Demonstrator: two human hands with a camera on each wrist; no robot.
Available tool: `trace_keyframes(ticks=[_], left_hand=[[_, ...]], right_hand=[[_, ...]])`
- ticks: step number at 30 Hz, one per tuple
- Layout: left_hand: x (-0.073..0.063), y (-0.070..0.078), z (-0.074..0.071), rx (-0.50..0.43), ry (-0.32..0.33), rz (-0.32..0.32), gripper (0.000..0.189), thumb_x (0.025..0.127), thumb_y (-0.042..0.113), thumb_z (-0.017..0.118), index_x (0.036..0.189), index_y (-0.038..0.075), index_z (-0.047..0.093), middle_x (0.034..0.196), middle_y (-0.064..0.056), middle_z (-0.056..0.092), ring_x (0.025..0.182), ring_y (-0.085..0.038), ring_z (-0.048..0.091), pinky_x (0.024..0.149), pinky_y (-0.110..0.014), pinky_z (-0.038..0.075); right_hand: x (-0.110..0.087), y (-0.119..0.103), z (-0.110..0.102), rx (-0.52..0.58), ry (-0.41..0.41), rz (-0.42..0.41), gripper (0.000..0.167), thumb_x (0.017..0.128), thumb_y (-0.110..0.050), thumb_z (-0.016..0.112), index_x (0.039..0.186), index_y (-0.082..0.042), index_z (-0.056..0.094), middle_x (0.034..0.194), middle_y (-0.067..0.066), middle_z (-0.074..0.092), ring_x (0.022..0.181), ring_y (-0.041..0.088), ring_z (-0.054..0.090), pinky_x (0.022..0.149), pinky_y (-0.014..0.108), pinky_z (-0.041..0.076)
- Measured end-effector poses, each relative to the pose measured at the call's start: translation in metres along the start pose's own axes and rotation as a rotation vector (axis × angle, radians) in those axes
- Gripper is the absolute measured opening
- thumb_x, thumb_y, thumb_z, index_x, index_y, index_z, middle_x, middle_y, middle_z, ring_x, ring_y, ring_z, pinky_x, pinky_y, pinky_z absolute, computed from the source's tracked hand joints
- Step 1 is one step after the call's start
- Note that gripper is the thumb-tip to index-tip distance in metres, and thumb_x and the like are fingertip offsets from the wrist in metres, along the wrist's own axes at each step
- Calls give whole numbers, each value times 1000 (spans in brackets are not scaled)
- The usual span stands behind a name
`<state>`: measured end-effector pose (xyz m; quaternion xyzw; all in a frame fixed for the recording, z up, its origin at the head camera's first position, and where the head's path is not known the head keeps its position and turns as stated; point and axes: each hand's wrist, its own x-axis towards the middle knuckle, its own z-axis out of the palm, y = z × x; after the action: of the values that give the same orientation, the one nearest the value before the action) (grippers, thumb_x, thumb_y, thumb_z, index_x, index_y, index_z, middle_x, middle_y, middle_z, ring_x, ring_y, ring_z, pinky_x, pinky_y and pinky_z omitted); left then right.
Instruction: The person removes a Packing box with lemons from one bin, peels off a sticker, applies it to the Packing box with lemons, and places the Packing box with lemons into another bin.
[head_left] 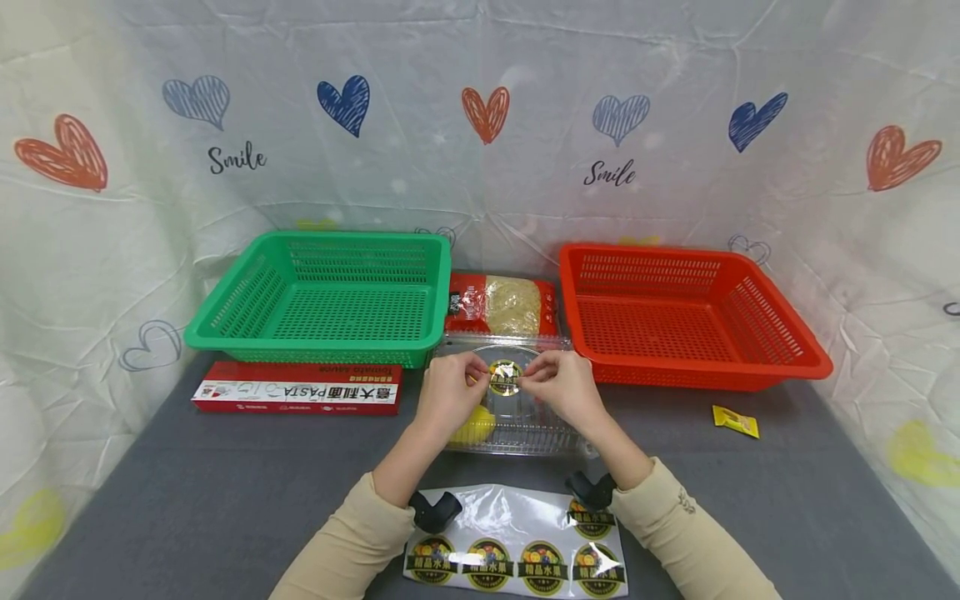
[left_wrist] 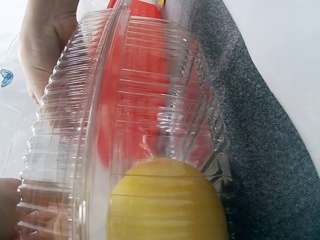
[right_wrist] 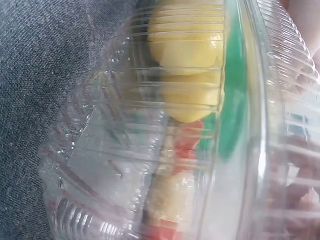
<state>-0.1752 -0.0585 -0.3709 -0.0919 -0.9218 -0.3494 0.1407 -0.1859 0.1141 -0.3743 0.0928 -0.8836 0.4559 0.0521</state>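
A clear plastic clamshell box (head_left: 525, 433) with a ribbed rim lies in front of me, its lid closed. Above the lid, a round black-and-gold sticker (head_left: 505, 377) with Chinese lettering is pinched at its left edge by my left hand (head_left: 448, 390) and at its right edge by my right hand (head_left: 564, 385). Whether the sticker touches the lid, I cannot tell. Inside the box, toward the left, is a smooth yellow fruit (left_wrist: 167, 202); two yellow rounded shapes (right_wrist: 190, 95) show through the wall in the right wrist view.
A backing sheet (head_left: 510, 517) with several matching stickers lies nearest me. Behind the box are a green basket (head_left: 315, 343), a red basket (head_left: 697, 371) and a noodle bag (head_left: 513, 304). A red pasta box (head_left: 300, 389) lies left; a small yellow packet (head_left: 736, 422) lies right.
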Motion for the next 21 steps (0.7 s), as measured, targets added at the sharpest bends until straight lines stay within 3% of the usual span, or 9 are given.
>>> trace_keyframes(ticks=[9,14,21], left_hand=[[0,0,1,42,-11,20,4,78,10,69,75,7,68,67,1,64,59,-9,57,54,-24,46],[-1,1,2,61,-29,9,3,78,9,71,80,8,70,69,0,64,60,-10,58,53,-23,46],[-4,-1,3,124,-13,40,5,78,10,72,81,6,73,73,-3,61,69,-18,58,58,-28,48]], right_hand=[[-1,-3,2,-43,21,-29,13,68,-4,77,74,-1,66,64,5,65,57,14,61,50,25,48],[-2,-3,4,-101,28,-65,14,68,-5,78,75,-3,66,57,1,58,50,12,52,47,24,42],[-1,-2,5,-188,-7,-91,7,74,-8,75,80,-7,72,57,-1,56,50,11,44,44,24,36]])
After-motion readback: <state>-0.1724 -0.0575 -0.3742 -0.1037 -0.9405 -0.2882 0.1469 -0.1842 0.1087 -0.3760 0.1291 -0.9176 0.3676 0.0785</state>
